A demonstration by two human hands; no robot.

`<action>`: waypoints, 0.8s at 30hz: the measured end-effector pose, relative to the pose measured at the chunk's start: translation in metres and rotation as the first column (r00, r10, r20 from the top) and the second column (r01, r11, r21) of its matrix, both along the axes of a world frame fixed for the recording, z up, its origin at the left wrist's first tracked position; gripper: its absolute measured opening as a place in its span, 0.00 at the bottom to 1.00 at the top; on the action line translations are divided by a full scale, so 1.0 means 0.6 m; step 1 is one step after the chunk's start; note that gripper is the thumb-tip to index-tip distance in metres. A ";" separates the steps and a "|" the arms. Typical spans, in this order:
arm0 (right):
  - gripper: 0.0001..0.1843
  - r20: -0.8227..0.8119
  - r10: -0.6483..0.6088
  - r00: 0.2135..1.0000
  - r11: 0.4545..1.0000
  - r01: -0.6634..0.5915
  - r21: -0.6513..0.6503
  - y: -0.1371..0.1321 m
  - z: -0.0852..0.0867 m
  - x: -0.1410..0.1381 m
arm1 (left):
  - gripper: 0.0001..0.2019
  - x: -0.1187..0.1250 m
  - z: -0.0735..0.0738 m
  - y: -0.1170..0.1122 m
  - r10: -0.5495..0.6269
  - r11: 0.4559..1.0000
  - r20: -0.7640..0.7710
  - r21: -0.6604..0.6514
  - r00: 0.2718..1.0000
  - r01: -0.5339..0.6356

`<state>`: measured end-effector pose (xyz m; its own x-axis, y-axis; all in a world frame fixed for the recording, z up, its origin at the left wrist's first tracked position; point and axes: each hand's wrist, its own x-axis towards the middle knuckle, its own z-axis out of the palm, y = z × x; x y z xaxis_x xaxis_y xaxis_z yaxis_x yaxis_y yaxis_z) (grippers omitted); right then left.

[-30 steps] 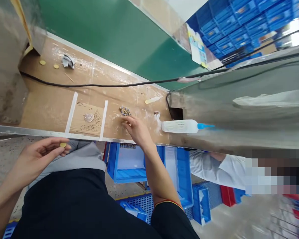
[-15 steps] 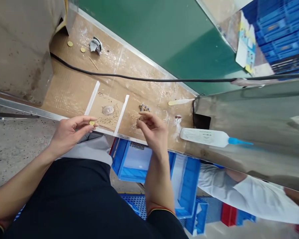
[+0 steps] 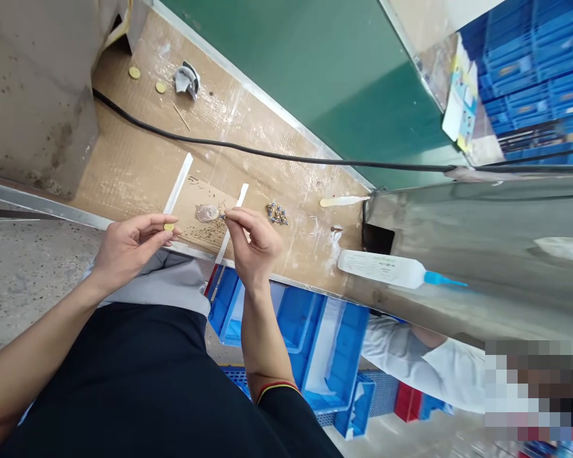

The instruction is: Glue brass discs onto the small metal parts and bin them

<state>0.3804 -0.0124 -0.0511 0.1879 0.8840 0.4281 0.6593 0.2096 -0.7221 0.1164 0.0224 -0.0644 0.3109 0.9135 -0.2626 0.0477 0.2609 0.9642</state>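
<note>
My left hand is closed at the front edge of the bench, with a small round yellow disc between thumb and fingers. Thumb and forefinger of my right hand pinch a tiny dark metal part, mostly hidden by the fingertips. That part is beside a clear, shiny blob on a cardboard patch strewn with tiny dark specks. To the right of the fingertips lies a small heap of brass-and-blue metal parts. White tape strips border the patch.
A black cable crosses above the bench. Two yellow discs and a crumpled grey-black piece lie at the back left. A white bottle with a blue nozzle lies right. Blue bins stand below; another person's white sleeve shows beyond.
My right hand has moved left from the heap of metal parts to the clear blob, a tiny part now showing in its pinch. My left hand still holds the yellow disc.
</note>
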 end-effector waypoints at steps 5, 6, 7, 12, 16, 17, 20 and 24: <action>0.10 0.109 -0.003 0.994 1.000 0.002 0.013 0.003 0.000 -0.005 | 0.20 0.000 0.005 0.002 -0.003 1.000 -0.032 0.005 0.999 0.003; 0.11 0.121 0.000 0.993 1.000 -0.001 0.011 0.004 0.000 -0.005 | 0.19 0.000 0.006 0.002 -0.003 1.000 -0.044 0.009 0.999 0.003; 0.11 0.128 0.007 0.992 1.000 -0.008 0.009 0.004 -0.001 -0.005 | 0.19 -0.001 0.007 0.002 -0.004 1.000 -0.053 0.013 0.999 0.005; 0.11 0.144 0.025 0.989 1.000 -0.026 0.005 0.004 -0.004 -0.005 | 0.20 -0.004 0.002 0.002 -0.024 1.000 -0.053 0.013 0.998 0.025; 0.12 0.141 0.047 0.989 0.998 -0.052 0.031 0.004 -0.003 -0.007 | 0.20 -0.006 -0.002 0.002 -0.030 0.999 -0.055 0.013 0.998 0.031; 0.12 0.138 0.056 0.989 0.997 -0.062 0.039 0.005 -0.003 -0.007 | 0.20 -0.006 -0.002 0.002 -0.031 0.999 -0.057 0.014 0.998 0.032; 0.12 0.125 0.062 0.990 0.996 -0.070 0.058 0.006 0.000 -0.009 | 0.20 -0.007 0.000 0.002 -0.033 0.999 -0.065 0.020 0.997 0.034; 0.11 0.109 0.027 0.994 0.999 -0.030 0.025 0.005 0.004 -0.008 | 0.21 -0.007 0.003 0.002 -0.038 0.999 -0.075 0.007 0.997 0.038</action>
